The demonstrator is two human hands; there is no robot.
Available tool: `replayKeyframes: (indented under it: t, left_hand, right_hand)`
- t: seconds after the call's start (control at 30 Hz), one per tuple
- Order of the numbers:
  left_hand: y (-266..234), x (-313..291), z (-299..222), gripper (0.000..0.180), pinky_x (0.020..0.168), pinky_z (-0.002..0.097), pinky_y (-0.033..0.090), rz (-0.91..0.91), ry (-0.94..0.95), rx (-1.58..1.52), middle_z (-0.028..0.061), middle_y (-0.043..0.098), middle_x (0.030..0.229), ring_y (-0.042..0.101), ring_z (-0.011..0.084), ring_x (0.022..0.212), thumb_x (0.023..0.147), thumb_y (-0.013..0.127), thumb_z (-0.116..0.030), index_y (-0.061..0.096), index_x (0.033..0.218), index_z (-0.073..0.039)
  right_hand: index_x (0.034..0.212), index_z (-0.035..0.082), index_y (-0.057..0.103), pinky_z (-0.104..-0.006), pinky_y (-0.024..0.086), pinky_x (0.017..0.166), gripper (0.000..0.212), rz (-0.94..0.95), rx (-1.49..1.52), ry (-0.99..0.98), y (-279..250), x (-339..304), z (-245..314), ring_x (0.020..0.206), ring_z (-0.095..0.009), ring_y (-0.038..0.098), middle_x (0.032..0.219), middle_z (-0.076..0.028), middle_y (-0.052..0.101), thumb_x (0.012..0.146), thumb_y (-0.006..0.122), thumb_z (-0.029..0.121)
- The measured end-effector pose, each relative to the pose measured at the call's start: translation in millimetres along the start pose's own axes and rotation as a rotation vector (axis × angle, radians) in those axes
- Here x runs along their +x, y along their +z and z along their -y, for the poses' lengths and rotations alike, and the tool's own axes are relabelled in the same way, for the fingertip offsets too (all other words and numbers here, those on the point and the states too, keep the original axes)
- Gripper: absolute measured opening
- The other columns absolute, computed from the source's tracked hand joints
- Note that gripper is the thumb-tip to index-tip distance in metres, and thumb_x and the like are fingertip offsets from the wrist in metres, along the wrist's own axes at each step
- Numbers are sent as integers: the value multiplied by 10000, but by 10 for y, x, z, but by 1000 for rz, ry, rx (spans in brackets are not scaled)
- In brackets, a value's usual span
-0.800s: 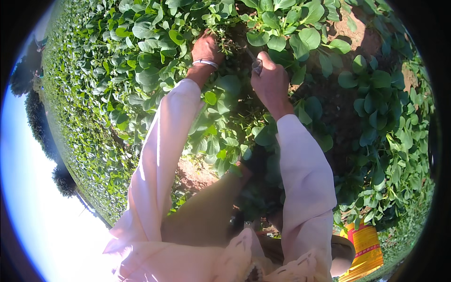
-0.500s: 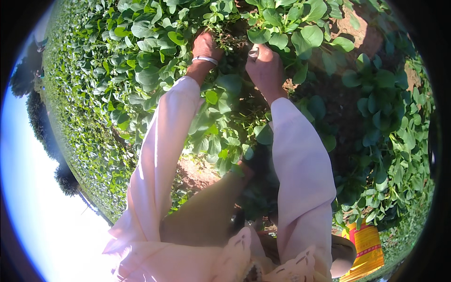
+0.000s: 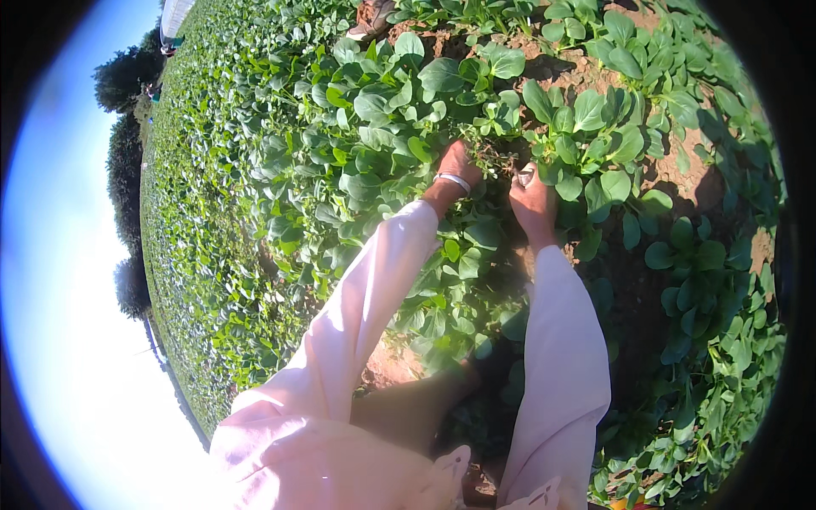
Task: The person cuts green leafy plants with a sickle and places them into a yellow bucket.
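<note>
My left hand (image 3: 460, 161), with a white bangle at the wrist, is closed at the edge of a small-leaved plant (image 3: 491, 157) and appears to grip its stems; leaves hide some of the fingers. Just to the right, my right hand (image 3: 534, 208) is a fist with the thumb on top. A small pale, shiny piece (image 3: 525, 176) shows by that thumb; its kind I cannot make out. Touching or close beside the right hand stands a broad-leaved green plant (image 3: 586, 140). Shadow darkens the soil between and below the two hands.
Dense leafy crop (image 3: 357, 110) spreads to the left and ahead. Brown soil (image 3: 693, 161) shows between plants at the right. At the top, a shoe (image 3: 371, 19) rests among the leaves. Dark trees (image 3: 127, 183) line the far left edge of the field.
The view has swung, so both hands and the plants sit lower and farther right in the picture. Both hands stay closed beside the same small-leaved plant. A shoe has come into view at the top.
</note>
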State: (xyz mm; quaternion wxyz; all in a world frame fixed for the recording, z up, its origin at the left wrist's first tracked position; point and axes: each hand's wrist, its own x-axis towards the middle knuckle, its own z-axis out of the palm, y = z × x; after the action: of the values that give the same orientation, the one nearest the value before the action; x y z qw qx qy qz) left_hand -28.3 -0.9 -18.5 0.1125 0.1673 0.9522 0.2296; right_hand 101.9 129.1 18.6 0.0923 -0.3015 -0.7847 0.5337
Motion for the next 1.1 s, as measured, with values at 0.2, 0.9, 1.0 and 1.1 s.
replayKeyframes:
  t: [0.2,0.9,1.0,1.1]
  left_hand:
    - [-308,-254,8,410,784,397,492,-47,86,-2,214,590,877,587,385,880,613,665,-72,531,988,26]
    - [-438,-832,-466,306,786,416,512,66,-121,316,159,665,914,640,343,896,656,716,-278,642,864,-67]
    - [-466,-914,-759,357,878,410,458,206,-111,249,150,659,945,609,297,1002,669,694,-275,624,959,-80]
    - [-704,-951,-358,384,803,392,490,99,-75,120,167,646,946,627,317,908,692,671,-170,584,1037,-26]
  right_hand:
    - [828,16,507,-472,440,582,93,45,-18,-126,-357,-505,81,685,-422,583,688,-192,598,768,572,46]
    - [816,96,520,-533,403,568,112,-175,-161,67,-1373,-1879,153,678,-424,576,672,-174,594,765,616,126]
    - [789,74,525,-515,415,584,125,-263,-165,94,-1627,-2109,174,688,-424,576,676,-185,588,774,626,147]
    - [764,50,507,-480,414,574,152,-258,-34,53,-1571,-2342,484,646,-416,555,646,-181,559,782,630,139]
